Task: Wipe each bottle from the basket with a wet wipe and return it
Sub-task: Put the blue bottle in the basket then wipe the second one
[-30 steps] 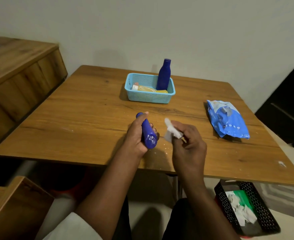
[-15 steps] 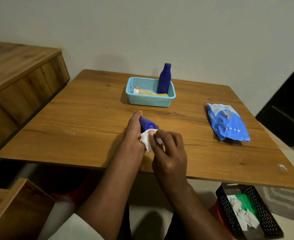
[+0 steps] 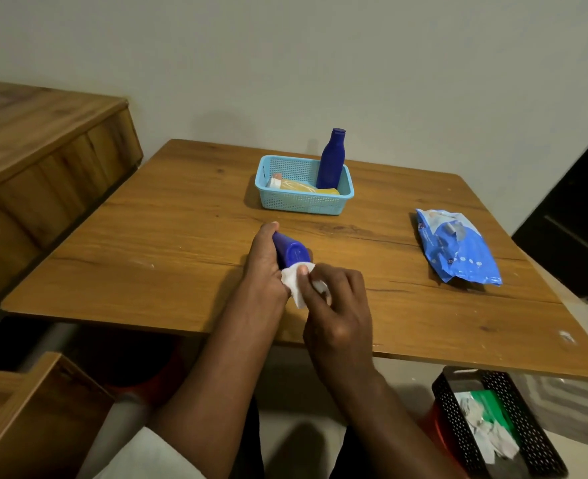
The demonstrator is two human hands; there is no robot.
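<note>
- A small blue bottle [image 3: 289, 251] is gripped in the left hand [image 3: 264, 267], the fingers curled round its body; it is held just above the wooden table [image 3: 168, 243], its flat end turned toward the camera.
- A white wet wipe [image 3: 294, 283] is pinched between thumb and fingers of the right hand [image 3: 337, 305] and pressed against the near end of the bottle.
- The light blue basket [image 3: 302, 202] is seen farther back on the table, well apart from the hands.
- A tall blue bottle [image 3: 332, 159] is stood upright in the basket's right part; a yellow bottle [image 3: 299, 186] with a white cap is laid flat beside it.
- A blue wet wipe pack [image 3: 458, 247] is laid on the table to the right.
- A black perforated bin [image 3: 451, 409] holding crumpled white wipes is seen below the table's near right edge.
</note>
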